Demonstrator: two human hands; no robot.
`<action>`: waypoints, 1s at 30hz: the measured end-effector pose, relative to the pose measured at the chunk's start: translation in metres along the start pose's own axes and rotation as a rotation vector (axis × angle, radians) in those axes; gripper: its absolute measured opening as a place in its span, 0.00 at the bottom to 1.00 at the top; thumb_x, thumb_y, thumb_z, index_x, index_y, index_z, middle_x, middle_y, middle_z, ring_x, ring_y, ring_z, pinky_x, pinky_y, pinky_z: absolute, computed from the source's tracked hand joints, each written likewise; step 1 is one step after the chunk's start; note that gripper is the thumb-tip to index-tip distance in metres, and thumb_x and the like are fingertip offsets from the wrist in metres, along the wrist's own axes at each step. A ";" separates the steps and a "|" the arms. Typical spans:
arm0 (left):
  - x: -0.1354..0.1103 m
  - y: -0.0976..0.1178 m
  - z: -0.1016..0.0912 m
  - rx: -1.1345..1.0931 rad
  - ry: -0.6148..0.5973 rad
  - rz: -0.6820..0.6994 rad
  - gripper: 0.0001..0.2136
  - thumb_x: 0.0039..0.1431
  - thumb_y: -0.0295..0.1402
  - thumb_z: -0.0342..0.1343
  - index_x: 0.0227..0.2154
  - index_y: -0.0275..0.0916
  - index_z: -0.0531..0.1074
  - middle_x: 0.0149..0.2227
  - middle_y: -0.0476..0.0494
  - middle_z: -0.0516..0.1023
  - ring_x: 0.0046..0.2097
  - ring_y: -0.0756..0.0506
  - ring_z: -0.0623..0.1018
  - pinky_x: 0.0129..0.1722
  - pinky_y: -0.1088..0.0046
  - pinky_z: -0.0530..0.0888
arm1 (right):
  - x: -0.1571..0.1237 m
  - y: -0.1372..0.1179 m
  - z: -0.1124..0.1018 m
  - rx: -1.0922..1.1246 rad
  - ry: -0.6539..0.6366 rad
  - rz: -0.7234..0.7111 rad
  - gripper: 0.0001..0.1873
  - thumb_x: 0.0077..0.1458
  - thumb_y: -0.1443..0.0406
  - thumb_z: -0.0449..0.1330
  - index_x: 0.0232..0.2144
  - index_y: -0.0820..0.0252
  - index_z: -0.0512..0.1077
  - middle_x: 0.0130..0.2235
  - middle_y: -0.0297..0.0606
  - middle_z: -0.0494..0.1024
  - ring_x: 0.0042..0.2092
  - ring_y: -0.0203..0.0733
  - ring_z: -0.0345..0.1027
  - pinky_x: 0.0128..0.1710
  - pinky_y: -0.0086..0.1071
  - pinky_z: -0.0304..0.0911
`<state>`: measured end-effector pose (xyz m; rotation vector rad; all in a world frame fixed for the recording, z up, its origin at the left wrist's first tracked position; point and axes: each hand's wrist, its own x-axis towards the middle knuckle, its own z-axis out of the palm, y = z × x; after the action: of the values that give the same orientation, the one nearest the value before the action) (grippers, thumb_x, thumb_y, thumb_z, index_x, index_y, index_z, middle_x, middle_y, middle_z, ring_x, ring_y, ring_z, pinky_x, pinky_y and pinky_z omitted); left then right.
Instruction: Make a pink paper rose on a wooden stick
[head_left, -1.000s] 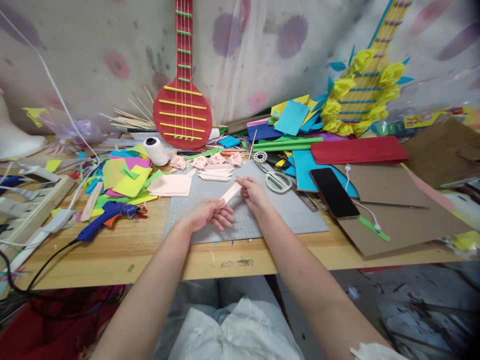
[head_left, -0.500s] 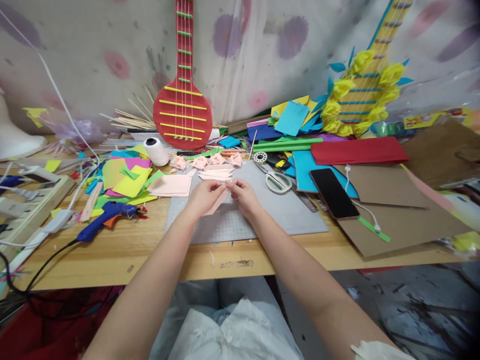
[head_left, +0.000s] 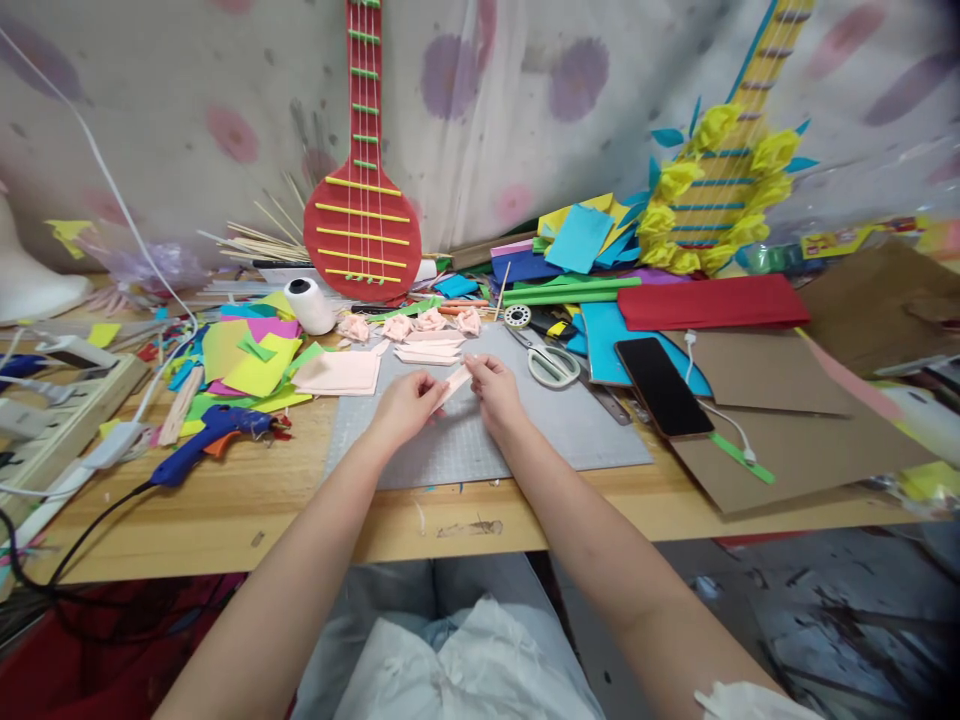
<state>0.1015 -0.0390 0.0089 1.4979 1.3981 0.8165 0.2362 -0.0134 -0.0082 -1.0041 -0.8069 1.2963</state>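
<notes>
Our left hand (head_left: 405, 408) and right hand (head_left: 496, 392) pinch one pink strip (head_left: 455, 381) over the grey mat (head_left: 600, 440), its ends hidden; four pink flowers (head_left: 430, 320) sit near the mat's far edge, and we cannot count the stacked strips (head_left: 427, 354) on it.

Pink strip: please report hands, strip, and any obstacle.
Left hand and right hand: each pinching one end of pink strip. Strip held slanted over grey mat. Scissors lie right of hands, not touching.

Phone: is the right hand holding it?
No, the right hand pinches a pink strip, and the phone lies well apart.
</notes>
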 end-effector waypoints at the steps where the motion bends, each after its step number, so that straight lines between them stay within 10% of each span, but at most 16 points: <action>1: -0.001 -0.002 -0.002 -0.008 -0.009 -0.020 0.12 0.48 0.43 0.52 0.23 0.38 0.64 0.22 0.49 0.71 0.24 0.49 0.74 0.18 0.77 0.67 | 0.002 -0.001 -0.002 0.015 0.040 0.006 0.17 0.32 0.56 0.63 0.17 0.59 0.60 0.16 0.24 0.57 0.17 0.25 0.40 0.17 0.27 0.36; 12: -0.008 -0.014 -0.043 0.136 -0.015 -0.115 0.16 0.46 0.46 0.54 0.18 0.38 0.60 0.15 0.49 0.69 0.17 0.50 0.69 0.18 0.77 0.64 | 0.017 -0.004 -0.018 0.054 0.176 0.003 0.18 0.34 0.57 0.64 0.18 0.59 0.58 0.15 0.22 0.53 0.17 0.24 0.39 0.16 0.26 0.35; 17: 0.003 -0.007 -0.042 0.050 0.186 0.070 0.15 0.49 0.45 0.51 0.23 0.37 0.64 0.22 0.49 0.72 0.24 0.51 0.72 0.25 0.77 0.68 | 0.012 -0.003 -0.014 -0.001 0.006 0.042 0.19 0.32 0.56 0.65 0.17 0.60 0.59 0.14 0.22 0.53 0.17 0.24 0.40 0.16 0.25 0.34; 24: 0.012 0.023 0.003 -0.384 -0.390 -0.175 0.13 0.51 0.41 0.52 0.31 0.34 0.68 0.30 0.43 0.74 0.28 0.49 0.74 0.31 0.70 0.71 | 0.000 -0.005 -0.007 -0.048 -0.161 0.085 0.20 0.32 0.53 0.65 0.18 0.60 0.61 0.13 0.23 0.56 0.15 0.24 0.42 0.15 0.25 0.36; 30: 0.011 0.013 0.010 -0.511 -0.407 -0.267 0.09 0.52 0.34 0.53 0.30 0.32 0.66 0.24 0.48 0.68 0.22 0.53 0.69 0.23 0.75 0.68 | 0.004 -0.009 -0.018 -0.062 -0.150 0.098 0.20 0.32 0.53 0.65 0.20 0.60 0.63 0.12 0.22 0.56 0.15 0.24 0.42 0.15 0.24 0.35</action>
<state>0.1174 -0.0289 0.0164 0.9858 0.9627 0.5985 0.2567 -0.0118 -0.0064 -1.0145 -0.9263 1.4510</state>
